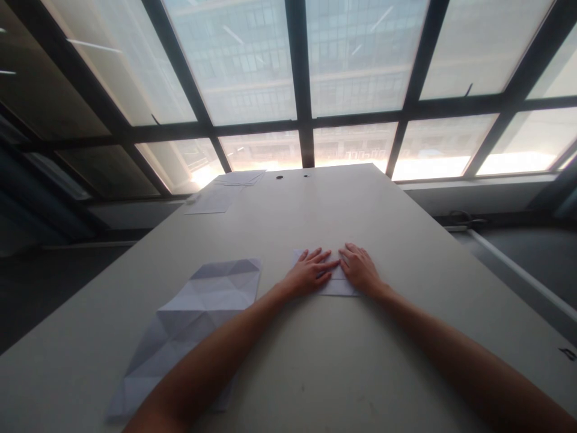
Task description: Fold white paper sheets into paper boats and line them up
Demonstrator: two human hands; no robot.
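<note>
So I've got a folded white paper [338,288] flat on the table [324,216], right under both my hands. My left hand [311,270] is laid across it with the fingers spread, and my right hand [359,267] rests palm down at its right side, fingers stretched out, neither one gripping anything. The near edge pokes out below them, plus a bit at the far left corner. The middle's mostly hidden, so I can't make out all the folds. My left forearm [225,349] also covers part of a big creased sheet [210,294] off to the left.
</note>
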